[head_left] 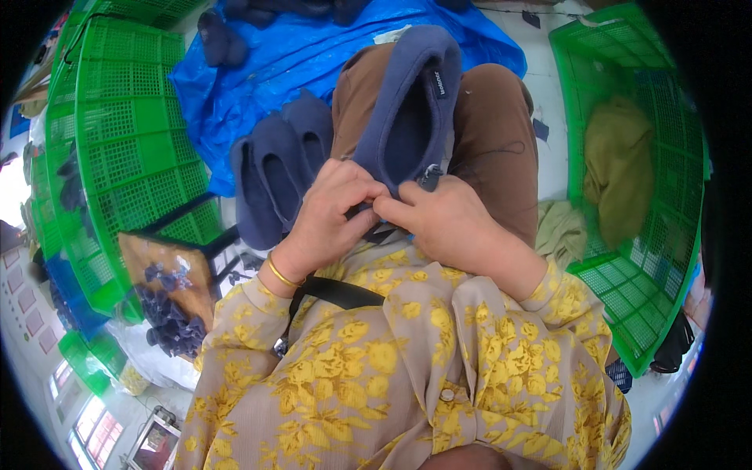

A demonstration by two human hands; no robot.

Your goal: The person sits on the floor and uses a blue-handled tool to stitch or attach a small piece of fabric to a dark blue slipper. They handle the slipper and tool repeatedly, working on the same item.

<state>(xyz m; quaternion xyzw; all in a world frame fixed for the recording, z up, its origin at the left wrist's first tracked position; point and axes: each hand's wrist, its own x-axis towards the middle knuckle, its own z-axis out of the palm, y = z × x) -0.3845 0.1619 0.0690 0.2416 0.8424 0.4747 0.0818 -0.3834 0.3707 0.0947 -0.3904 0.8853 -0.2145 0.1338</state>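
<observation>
The left hand is closed in a pinch at the heel of a blue-grey slipper, its thumb and fingers drawn together at the near edge, and the right hand meets it there, thumb and forefinger also pinched at the heel, with a small dark-grey object sticking up out of its grip; the closed fingers hide what that object is. The slipper lies directly beyond both hands, between the knees, toe pointing away and opening facing up, with a dark label inside its right edge. Around the left wrist sits a gold-coloured bangle. Just beyond and left of the left hand, more slippers lie side by side, and past them spreads a blue sheet. Farther left stands a green crate; nearer the body on that side, a wooden tabletop carries a heap of dark scraps. Beyond the right hand, a loop of thread rests on the brown trousers. To the right of that hand, a pale green cloth lies beside another green crate, which holds an olive cloth.
</observation>
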